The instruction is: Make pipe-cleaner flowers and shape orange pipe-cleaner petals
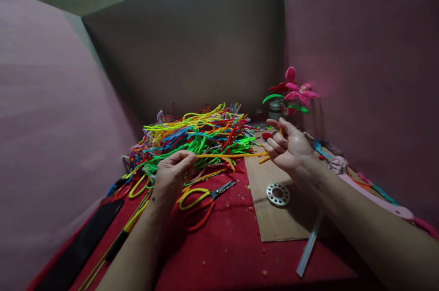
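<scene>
An orange pipe cleaner stretches level between my two hands above the table. My left hand pinches its left end between thumb and fingers. At the other end my right hand is closed around it, palm turned up, with a bit of orange showing between thumb and forefinger. Something small and red shows beside the right fingers. Just behind the pipe cleaner lies a big heap of coloured pipe cleaners. Below it, scissors with yellow and red handles lie on the red cloth.
A cardboard sheet bears a round metal disc with holes. A clear glue stick lies across its front edge. Pink fuzzy flowers stand at the back right. A dark flat object lies at the left; a pink strip is at the right.
</scene>
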`<state>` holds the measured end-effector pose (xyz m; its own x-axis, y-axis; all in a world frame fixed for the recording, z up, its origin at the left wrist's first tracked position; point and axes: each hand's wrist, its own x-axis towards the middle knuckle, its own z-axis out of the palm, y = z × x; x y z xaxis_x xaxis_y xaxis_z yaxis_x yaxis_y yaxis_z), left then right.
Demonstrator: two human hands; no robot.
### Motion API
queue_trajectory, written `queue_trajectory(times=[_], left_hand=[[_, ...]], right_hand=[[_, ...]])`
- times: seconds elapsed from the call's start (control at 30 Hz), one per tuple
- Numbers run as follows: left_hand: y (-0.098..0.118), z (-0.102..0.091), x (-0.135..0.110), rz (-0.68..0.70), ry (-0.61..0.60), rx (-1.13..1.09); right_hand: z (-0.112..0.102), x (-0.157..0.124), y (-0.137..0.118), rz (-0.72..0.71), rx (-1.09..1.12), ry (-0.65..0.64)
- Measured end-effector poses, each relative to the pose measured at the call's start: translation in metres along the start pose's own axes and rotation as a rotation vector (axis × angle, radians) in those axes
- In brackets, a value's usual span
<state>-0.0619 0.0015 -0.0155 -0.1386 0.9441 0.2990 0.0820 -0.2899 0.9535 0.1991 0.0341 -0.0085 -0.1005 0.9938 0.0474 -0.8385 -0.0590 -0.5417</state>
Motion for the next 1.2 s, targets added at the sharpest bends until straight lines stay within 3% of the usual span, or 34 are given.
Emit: queue_trajectory(times=[0.17, 0.27, 0.37, 0.53, 0.67, 0.8, 0.9, 1.03, 1.2], left_hand=[[0.013, 0.006, 0.001, -0.093, 0.075, -0.551], [0.018, 0.007, 0.001, -0.168, 0.098, -0.704], [0.019, 0.012, -0.004, -0.118, 0.056, -0.553], [0.019, 0.032, -0.022, -0.2, -0.271, -0.157], [0.018, 0.048, -0.032, -0.24, -0.284, -0.03], [0.019, 0.054, -0.037, -0.15, -0.278, 0.091], [0.018, 0.055, -0.04, -0.185, -0.227, -0.023], [0.012, 0.057, -0.039, -0.41, -0.238, -0.376], [0.009, 0.056, -0.034, -0.331, -0.129, -0.382]], right_hand=[[0.002, -0.009, 0.019, 0.1, -0.051, -0.046], [0.005, -0.019, 0.036, 0.222, -0.162, -0.098], [0.006, -0.028, 0.051, 0.281, -0.307, -0.209], [0.008, -0.036, 0.061, 0.247, -0.501, -0.297], [0.011, -0.042, 0.062, 0.232, -0.671, -0.316], [0.012, -0.047, 0.065, 0.224, -0.821, -0.358], [0.012, -0.05, 0.07, 0.201, -0.826, -0.367], [0.011, -0.052, 0.076, 0.161, -0.702, -0.344], [0.008, -0.048, 0.073, 0.206, -0.694, -0.332]])
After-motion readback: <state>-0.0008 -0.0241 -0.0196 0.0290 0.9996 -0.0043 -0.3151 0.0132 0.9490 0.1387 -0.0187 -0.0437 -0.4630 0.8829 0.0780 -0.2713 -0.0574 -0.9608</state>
